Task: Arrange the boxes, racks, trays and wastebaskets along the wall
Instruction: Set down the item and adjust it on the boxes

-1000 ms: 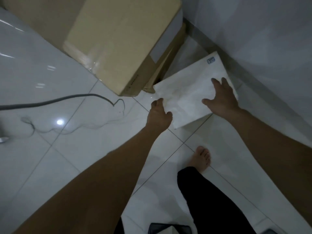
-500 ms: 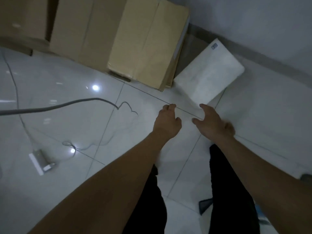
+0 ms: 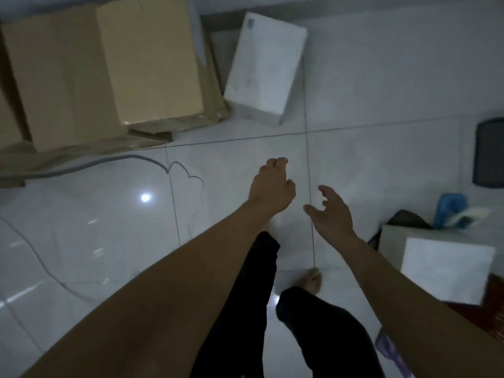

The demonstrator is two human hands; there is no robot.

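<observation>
- Two cardboard boxes stand side by side along the wall at upper left: a darker one (image 3: 54, 80) and a lighter one (image 3: 152, 66), both resting on flattened cardboard (image 3: 152, 133) that sticks out beneath them.
- One white box (image 3: 266, 68) lies on the floor just to the right of the lighter cardboard box, its far end at the wall's skirting and its body skewed to the tile lines.
- A second white box (image 3: 447, 271) sits at lower right atop a pale grey box (image 3: 392, 238); it is blurred, so its exact form is hard to tell.
- One dark mesh item (image 3: 489, 154), possibly a tray or wastebasket, shows at the right edge, cut off by the frame.
- Two hands hang over the bare tiles, well apart from every box: the left hand (image 3: 274, 186) holds nothing, fingers loosely curled; the right hand (image 3: 331, 214) is empty too, fingers spread and relaxed.
- One grey cable (image 3: 81, 166) runs across the glossy tiled floor (image 3: 381, 91) in front of the cardboard boxes, ending in a thin wire loop.
- A blue crumpled thing (image 3: 451, 208) lies beside the grey box; what any container holds cannot be seen.
</observation>
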